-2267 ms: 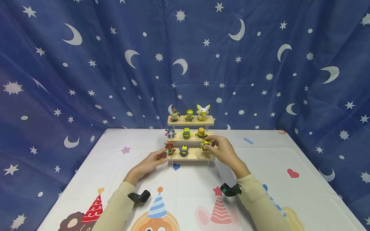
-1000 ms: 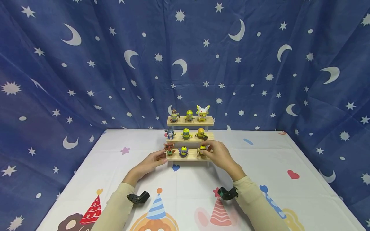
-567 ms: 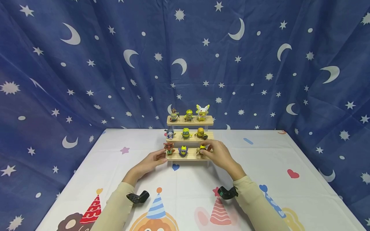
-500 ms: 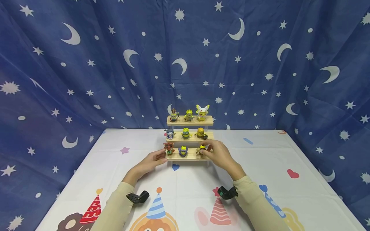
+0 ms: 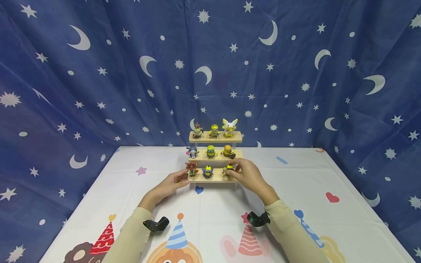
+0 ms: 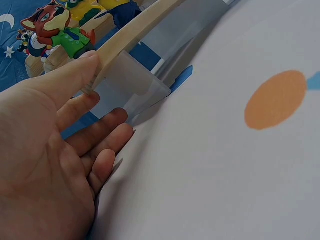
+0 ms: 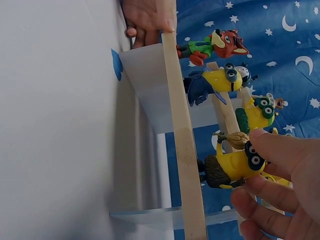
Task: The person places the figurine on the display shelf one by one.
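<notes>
A three-tier wooden display stand (image 5: 215,178) on translucent supports faces me, with toy figurines on each tier. My right hand (image 5: 249,176) is at the right end of the bottom tier, pinching a yellow minion figurine (image 7: 232,166) by its goggled head between thumb and fingers. That minion wears a brown fur skirt, and its feet are right at the board. At the left end, my left hand (image 6: 47,150) grips the bottom board, thumb on top and index finger beneath. Beside that thumb stands a fox figurine (image 6: 62,30) in a green shirt. A caped minion (image 7: 210,85) occupies the middle.
On the middle tier are a dark-capped figurine (image 5: 192,152), a green-goggled minion (image 5: 211,151) and an orange-yellow one (image 5: 227,150). The top tier bears a white-eared figurine (image 5: 229,128) and two others. A white printed tablecloth (image 5: 210,208) lies below; a blue star-and-moon curtain (image 5: 131,91) hangs behind.
My right hand has lowered the fur-skirted minion from above the bottom tier down to its right end, shifting slightly left. Over the last half second both hands stay nearly still.
</notes>
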A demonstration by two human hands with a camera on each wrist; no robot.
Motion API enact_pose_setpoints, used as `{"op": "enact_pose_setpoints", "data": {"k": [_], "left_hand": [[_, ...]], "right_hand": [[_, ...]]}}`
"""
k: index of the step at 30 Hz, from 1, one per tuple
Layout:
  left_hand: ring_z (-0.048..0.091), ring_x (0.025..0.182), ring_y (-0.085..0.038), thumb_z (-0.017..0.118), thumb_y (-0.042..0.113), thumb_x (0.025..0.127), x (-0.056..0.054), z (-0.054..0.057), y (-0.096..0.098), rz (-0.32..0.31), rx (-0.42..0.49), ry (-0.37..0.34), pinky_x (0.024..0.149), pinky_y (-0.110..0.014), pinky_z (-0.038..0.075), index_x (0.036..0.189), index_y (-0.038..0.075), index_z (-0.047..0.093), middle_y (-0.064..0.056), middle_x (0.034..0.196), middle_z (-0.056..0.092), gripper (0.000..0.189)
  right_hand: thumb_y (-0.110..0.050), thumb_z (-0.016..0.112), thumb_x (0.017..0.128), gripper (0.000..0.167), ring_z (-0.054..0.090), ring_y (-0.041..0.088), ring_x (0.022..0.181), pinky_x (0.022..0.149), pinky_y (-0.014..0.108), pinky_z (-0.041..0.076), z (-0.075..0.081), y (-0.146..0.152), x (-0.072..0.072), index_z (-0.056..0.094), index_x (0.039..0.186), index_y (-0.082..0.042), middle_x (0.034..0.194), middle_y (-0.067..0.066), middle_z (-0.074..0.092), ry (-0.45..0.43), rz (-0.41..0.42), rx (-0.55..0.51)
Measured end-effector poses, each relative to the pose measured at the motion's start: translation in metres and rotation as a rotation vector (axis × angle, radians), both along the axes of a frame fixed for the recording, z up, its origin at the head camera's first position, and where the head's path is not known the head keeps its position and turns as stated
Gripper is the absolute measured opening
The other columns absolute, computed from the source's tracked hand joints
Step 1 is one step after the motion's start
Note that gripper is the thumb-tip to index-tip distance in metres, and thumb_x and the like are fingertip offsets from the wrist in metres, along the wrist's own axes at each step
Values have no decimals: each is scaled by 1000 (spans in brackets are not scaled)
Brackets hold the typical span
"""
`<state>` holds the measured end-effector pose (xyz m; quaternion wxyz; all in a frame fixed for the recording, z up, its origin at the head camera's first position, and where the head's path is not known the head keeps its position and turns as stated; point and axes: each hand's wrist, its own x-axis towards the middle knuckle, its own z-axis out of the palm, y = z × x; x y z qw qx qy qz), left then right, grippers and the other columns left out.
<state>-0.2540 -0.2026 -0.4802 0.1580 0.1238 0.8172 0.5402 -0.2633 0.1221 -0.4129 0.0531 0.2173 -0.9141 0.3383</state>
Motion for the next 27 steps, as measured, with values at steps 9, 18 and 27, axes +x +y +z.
{"op": "enact_pose_setpoints", "data": {"k": [9, 18, 27], "left_hand": [[40, 148, -38, 60, 34, 102, 2, 3, 1, 16, 9, -16, 123, -53, 31, 161, 3, 22, -20, 163, 35, 76], [40, 147, -37, 60, 33, 102, 0, 3, 2, 20, 10, -22, 123, -53, 31, 161, 4, 23, -20, 162, 36, 75], [40, 147, -40, 58, 32, 104, 0, 1, 0, -4, -1, 7, 123, -54, 31, 160, 1, 21, -23, 162, 35, 74]], "right_hand": [[-24, 76, 91, 29, 64, 13, 81, 63, 28, 47, 2, 0, 1, 74, 118, -14, 109, 5, 75, 7, -4, 2], [-23, 76, 91, 28, 66, 15, 84, 62, 28, 47, 6, 5, 2, 75, 117, -13, 115, 6, 75, 38, 8, -19], [-26, 74, 93, 31, 67, 21, 89, 67, 31, 49, 16, 13, 5, 73, 119, -10, 116, 8, 75, 82, -16, -24]]}}
